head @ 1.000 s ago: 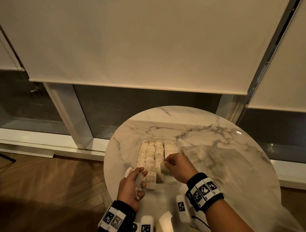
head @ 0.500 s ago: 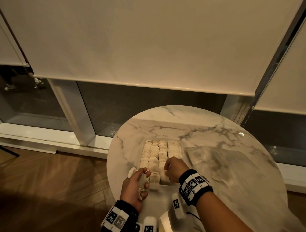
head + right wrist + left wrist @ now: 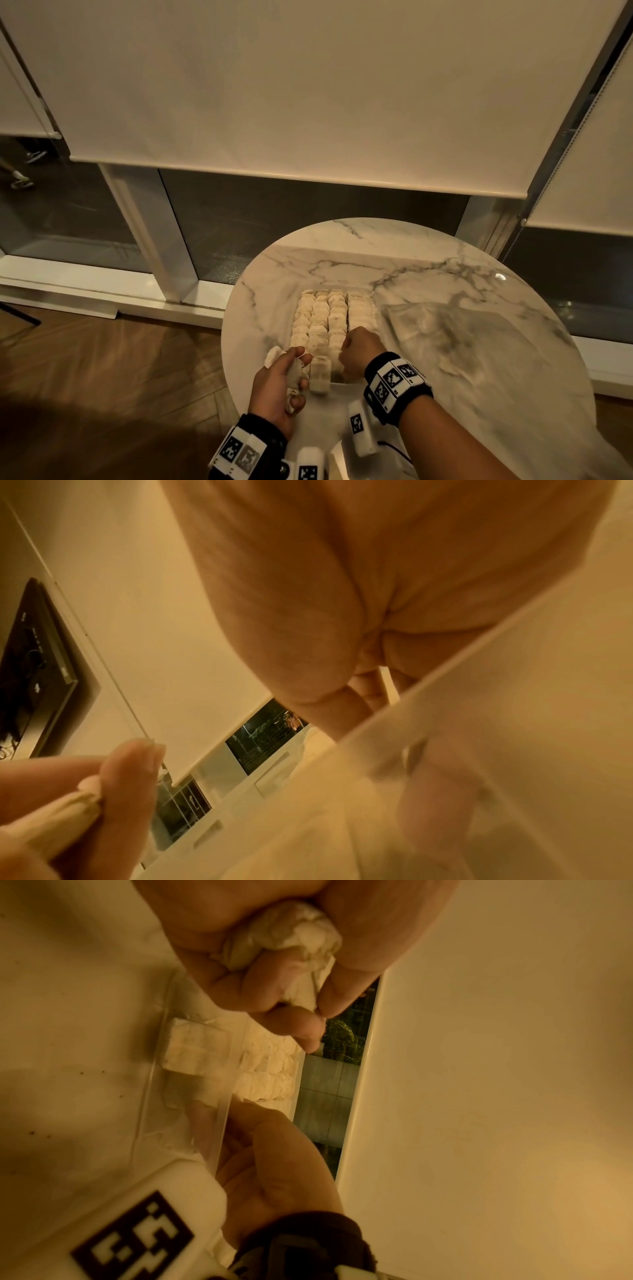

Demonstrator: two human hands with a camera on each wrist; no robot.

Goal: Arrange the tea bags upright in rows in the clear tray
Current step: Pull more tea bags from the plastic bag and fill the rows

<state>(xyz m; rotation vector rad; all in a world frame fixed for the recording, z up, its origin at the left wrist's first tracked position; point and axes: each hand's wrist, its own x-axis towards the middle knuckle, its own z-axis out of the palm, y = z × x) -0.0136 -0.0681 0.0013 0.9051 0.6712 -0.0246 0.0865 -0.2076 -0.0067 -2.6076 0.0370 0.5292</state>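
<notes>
Near the left edge of the round marble table [image 3: 445, 308], the clear tray [image 3: 219, 1125] holds rows of upright tea bags [image 3: 322, 318], the left hand [image 3: 279, 387] squeezes a few loose tea bags [image 3: 287, 934], and the right hand [image 3: 358, 353] curls into the tray's near end, its grip hidden.

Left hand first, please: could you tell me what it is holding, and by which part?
The left hand grips a bunch of tea bags, crumpled in its palm with the fingers curled round their bodies.
</notes>
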